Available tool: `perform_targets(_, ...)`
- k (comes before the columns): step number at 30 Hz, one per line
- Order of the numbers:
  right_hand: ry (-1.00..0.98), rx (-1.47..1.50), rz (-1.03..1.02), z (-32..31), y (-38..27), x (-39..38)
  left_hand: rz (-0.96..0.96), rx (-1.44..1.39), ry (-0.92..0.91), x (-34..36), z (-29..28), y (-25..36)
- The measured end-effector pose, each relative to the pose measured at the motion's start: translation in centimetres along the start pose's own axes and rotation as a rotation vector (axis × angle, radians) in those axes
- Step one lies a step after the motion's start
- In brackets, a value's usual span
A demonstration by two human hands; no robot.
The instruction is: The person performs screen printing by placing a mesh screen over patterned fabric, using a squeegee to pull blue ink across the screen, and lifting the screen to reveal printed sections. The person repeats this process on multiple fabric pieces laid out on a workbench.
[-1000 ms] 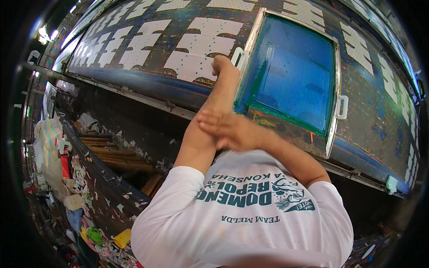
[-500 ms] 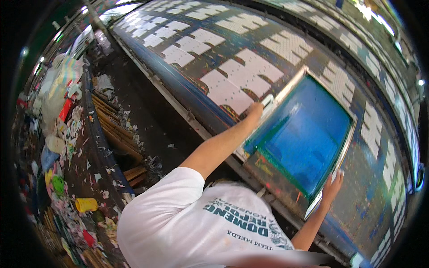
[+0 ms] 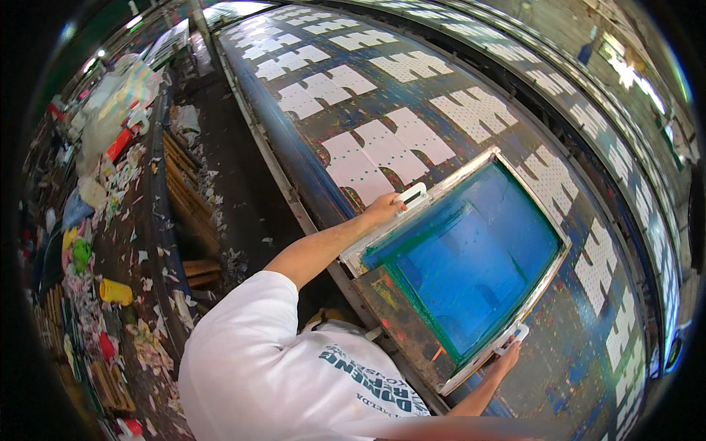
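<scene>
A screen-printing frame (image 3: 471, 250) with blue mesh, green-stained edges and a pale rim is in front of me over the long, paint-spotted table. Faint arched outlines show through its mesh. My left hand (image 3: 384, 209) is closed round the white handle (image 3: 412, 195) on its left side. On the opposite side, my right hand (image 3: 507, 357) grips a second white handle (image 3: 519, 334), its fingers partly hidden. Just beyond the left handle lie white cut pieces (image 3: 390, 147) with small green dots. A brown, paint-stained strip (image 3: 404, 309) spans the frame's near end.
More rows of dotted white pieces (image 3: 474, 110) run along the table to the far end. A dark aisle (image 3: 235, 184) borders its left edge. Further left are wooden slats (image 3: 184, 191), scattered scraps (image 3: 151, 338), a yellow container (image 3: 115, 292) and bulging plastic bags (image 3: 121, 103).
My view has turned, shifting the table and frame within the picture. Both hands keep their hold on the frame's handles. The arched outlines show more clearly through the mesh.
</scene>
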State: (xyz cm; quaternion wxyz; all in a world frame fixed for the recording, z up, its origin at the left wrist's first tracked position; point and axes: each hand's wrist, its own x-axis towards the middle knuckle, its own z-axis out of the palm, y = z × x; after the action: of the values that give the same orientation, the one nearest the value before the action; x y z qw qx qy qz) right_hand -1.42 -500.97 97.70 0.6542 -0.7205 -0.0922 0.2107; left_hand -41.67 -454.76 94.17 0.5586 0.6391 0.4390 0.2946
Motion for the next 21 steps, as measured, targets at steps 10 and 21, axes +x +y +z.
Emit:
perform_targets(10, 0.188, 0.113, -0.052, 3.0, -1.0, -1.0, 0.104, 0.079, 0.072, -1.0, -0.8, 7.1)
perform_targets(21, 0.003, 0.242, -0.102, 7.6, -9.3, -2.9, 0.264, -0.297, -0.06, -6.8, -10.6, 12.0)
